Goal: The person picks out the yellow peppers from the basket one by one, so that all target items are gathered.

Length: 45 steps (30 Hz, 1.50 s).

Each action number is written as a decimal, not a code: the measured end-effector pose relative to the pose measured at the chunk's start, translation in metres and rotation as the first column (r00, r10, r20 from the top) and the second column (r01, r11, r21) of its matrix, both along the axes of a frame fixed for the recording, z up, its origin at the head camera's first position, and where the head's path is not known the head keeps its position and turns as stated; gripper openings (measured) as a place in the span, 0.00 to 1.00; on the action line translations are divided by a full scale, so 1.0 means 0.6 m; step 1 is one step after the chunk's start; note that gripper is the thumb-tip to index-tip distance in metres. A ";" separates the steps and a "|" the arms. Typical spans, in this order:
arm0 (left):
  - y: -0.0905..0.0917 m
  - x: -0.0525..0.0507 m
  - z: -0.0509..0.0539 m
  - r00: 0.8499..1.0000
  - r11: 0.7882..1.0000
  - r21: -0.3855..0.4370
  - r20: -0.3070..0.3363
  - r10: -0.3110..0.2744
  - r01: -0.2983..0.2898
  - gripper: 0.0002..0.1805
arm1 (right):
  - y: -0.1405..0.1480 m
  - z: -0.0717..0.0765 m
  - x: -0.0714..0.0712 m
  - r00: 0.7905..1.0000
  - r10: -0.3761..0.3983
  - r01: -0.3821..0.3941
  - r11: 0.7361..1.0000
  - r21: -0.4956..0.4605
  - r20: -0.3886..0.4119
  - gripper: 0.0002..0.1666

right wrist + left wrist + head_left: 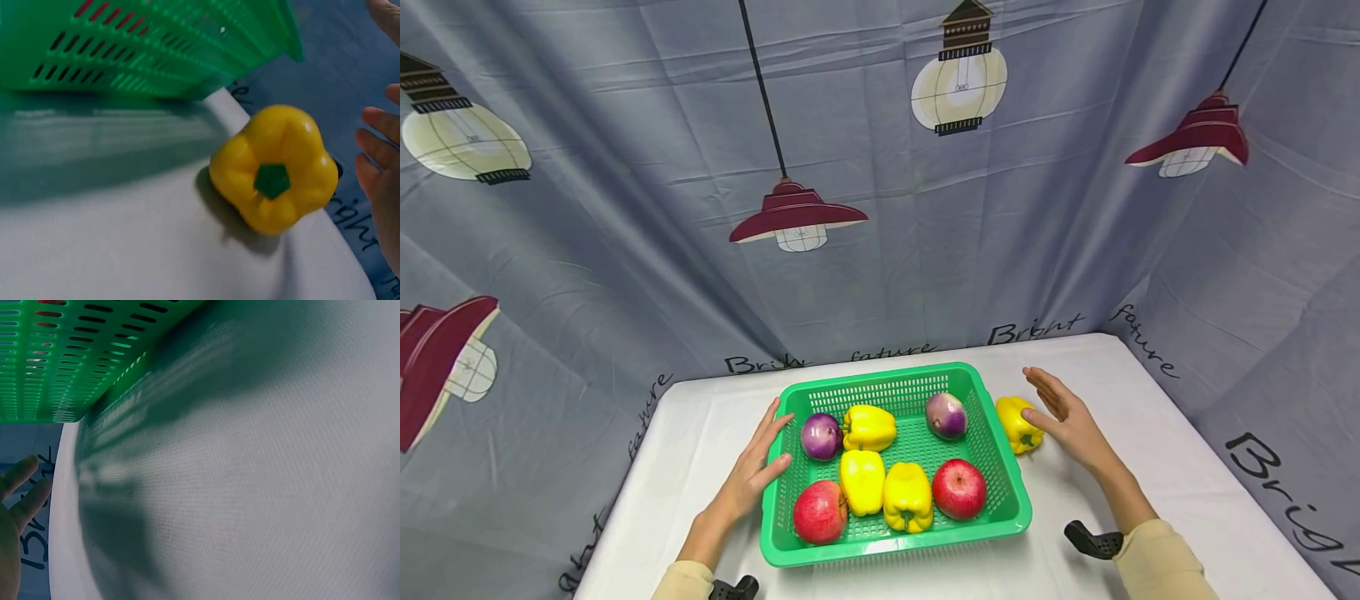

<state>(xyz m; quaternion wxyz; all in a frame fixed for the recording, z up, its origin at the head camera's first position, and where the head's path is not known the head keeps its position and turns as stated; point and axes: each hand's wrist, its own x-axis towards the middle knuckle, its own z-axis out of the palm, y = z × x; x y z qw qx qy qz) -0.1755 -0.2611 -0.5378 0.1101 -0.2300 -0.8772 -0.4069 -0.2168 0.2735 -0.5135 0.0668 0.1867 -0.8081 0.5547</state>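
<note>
A green plastic basket [895, 547] stands on the white table. Inside it lie several yellow bell peppers [868, 427], two purple onion-like vegetables [822, 437] and two red apples [958, 489]. One more yellow bell pepper [273, 169] lies on the table, just right of the basket, its green stem facing the right wrist camera. My right hand [1070, 425] is beside that pepper, fingers extended, holding nothing. At the basket's left rim is my left hand [755, 467], fingers spread; whether it touches the rim I cannot tell. In the left wrist view only part of that hand shows.
The white-covered table [700, 433] extends around the basket. Behind and beside it hangs a grey-blue curtain [925, 275] printed with lamps and lettering. A black wrist-camera mount [1093, 542] sits near the right forearm, and another [735, 588] near the left.
</note>
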 end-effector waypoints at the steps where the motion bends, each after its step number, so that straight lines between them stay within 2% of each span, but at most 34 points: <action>1: 0.000 0.000 0.001 1.000 1.000 -0.006 -0.001 -0.002 0.002 0.33 | -0.002 0.004 0.000 1.000 0.003 -0.003 1.000 0.004 -0.003 0.42; 10: -0.001 -0.002 -0.001 1.000 1.000 -0.016 0.003 -0.003 0.003 0.33 | -0.016 0.035 -0.001 1.000 0.028 -0.027 0.999 0.046 -0.006 0.41; 18: 0.000 -0.001 -0.002 1.000 1.000 -0.009 -0.020 -0.007 0.006 0.33 | -0.032 0.056 -0.004 0.996 0.008 -0.017 0.995 0.102 0.086 0.46; 24: -0.001 -0.001 -0.004 1.000 1.000 -0.018 -0.015 -0.010 0.010 0.33 | -0.050 0.069 -0.008 0.993 0.046 -0.061 0.989 0.136 0.111 0.46; 32: -0.002 -0.003 -0.006 1.000 1.000 -0.008 -0.008 -0.009 0.009 0.33 | -0.082 0.104 -0.022 0.984 0.110 -0.134 0.977 0.169 0.143 0.41; 37: -0.003 -0.003 -0.008 1.000 1.000 -0.016 -0.019 0.000 -0.001 0.33 | -0.107 0.124 -0.027 0.973 0.145 -0.171 0.974 0.145 0.178 0.40; 45: -0.002 -0.003 -0.008 0.999 1.000 -0.007 -0.032 0.011 -0.012 0.33 | -0.145 0.119 -0.029 0.964 0.167 -0.206 0.961 0.184 0.208 0.41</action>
